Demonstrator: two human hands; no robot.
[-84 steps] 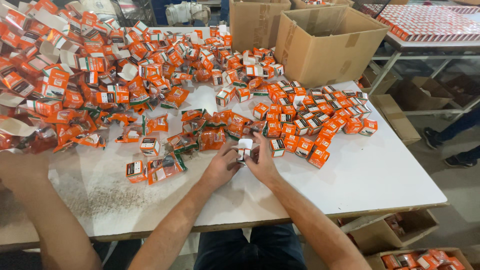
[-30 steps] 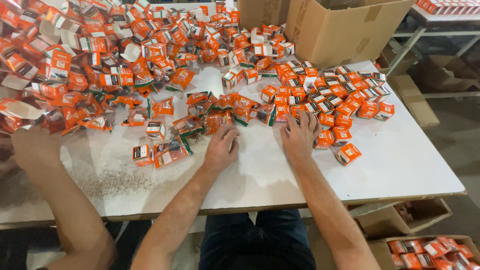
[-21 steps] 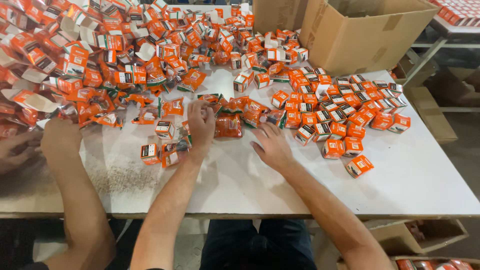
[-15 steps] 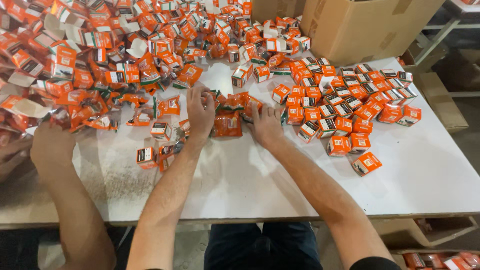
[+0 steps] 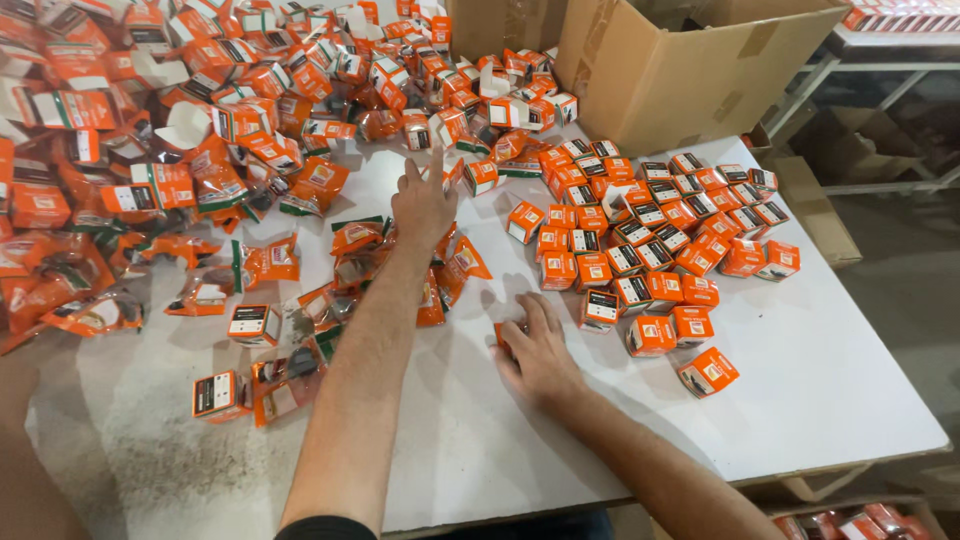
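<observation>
Orange boxes (image 5: 640,250) crowd the white surface (image 5: 820,380) — left hand (image 5: 422,205) reaches out, fingers spread, empty; right hand (image 5: 540,350) lies flat over one box (image 5: 503,335).

Left arm outstretched (image 5: 425,205), right hand flat (image 5: 540,350)

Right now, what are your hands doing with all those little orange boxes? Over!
Left hand open, stretched toward open box. Right hand flat on white table, covering a small orange box. Plastic packets under left arm.
</observation>
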